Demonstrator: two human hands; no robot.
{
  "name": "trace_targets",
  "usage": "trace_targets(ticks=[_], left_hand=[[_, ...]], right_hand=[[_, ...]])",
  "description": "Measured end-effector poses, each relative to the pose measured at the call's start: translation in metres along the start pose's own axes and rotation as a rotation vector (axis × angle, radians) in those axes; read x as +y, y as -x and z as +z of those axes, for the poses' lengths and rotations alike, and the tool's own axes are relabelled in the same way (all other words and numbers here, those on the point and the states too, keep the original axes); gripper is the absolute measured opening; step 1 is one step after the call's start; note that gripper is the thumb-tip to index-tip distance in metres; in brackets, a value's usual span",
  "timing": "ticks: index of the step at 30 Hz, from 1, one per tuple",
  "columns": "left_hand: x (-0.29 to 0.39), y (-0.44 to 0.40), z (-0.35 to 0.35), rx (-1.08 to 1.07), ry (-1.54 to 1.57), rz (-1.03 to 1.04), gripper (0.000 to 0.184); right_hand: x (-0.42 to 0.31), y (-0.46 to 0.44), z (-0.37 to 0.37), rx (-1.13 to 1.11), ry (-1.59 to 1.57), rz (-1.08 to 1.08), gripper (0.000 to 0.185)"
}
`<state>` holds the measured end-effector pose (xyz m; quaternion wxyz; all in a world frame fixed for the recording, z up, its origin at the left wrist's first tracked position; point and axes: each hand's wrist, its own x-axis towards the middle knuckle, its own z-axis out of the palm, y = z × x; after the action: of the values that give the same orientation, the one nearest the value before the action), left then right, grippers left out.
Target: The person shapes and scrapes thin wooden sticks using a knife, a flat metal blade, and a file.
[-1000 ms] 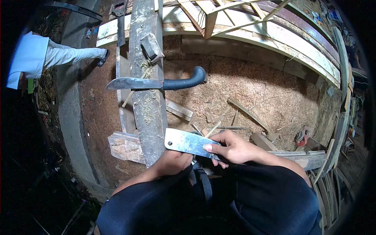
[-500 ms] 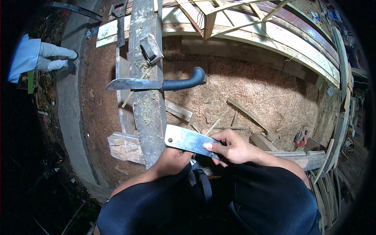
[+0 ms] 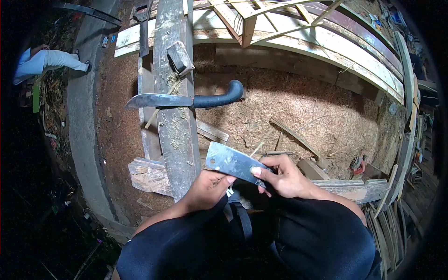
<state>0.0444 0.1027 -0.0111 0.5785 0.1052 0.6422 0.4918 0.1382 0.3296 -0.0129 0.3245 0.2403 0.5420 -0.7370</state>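
Observation:
My right hand grips a cleaver, thumb flat on the wide metal blade near its handle end. The blade is rectangular, with a hole by its far left corner, and points left above my lap; the handle is mostly hidden by my fingers. Close below the blade's lower edge is my left hand, fingers curled in and thumb pointing right. A small pale bit shows under that thumb, but I cannot make out what it is. Ahead, a curved knife with a black hooked handle lies across a wooden beam.
On the beam rests a small block. A handsaw lies near the long pale planks. Offcuts and shavings cover the ground. A red-handled tool lies at right. A person in light trousers is at far left.
The cleaver has shifted slightly right and its blade has tilted, now looking darker. My left hand has moved right, its thumb now showing. The person at far left has changed leg position.

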Motion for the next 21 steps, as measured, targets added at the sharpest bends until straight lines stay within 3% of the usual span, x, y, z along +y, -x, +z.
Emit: trace_targets(ticks=[5, 7, 9, 12, 15, 21], left_hand=[[0.008, 0.001, 0.001, -0.014, -0.009, -0.026, 0.025], [0.011, 0.003, 0.0, -0.015, -0.032, -0.019, 0.026], [0.015, 0.008, -0.006, -0.025, -0.08, -0.131, 0.028], [0.002, 0.017, -0.01, 0.064, -0.062, -0.009, 0.03], [0.008, 0.015, -0.008, 0.051, 0.014, -0.079, 0.03], [0.007, 0.007, -0.004, -0.036, 0.028, -0.104, 0.029]], right_hand=[[0.001, 0.006, 0.001, 0.038, -0.021, 0.048, 0.025], [0.007, 0.004, 0.0, 0.053, -0.016, -0.108, 0.024], [0.018, 0.004, -0.009, 0.311, -0.236, -0.142, 0.024], [0.02, 0.018, -0.031, 0.403, -0.301, -0.153, 0.027], [0.021, 0.016, -0.033, 0.43, -0.363, -0.121, 0.026], [0.001, 0.001, -0.011, -0.092, -0.083, 0.044, 0.031]])
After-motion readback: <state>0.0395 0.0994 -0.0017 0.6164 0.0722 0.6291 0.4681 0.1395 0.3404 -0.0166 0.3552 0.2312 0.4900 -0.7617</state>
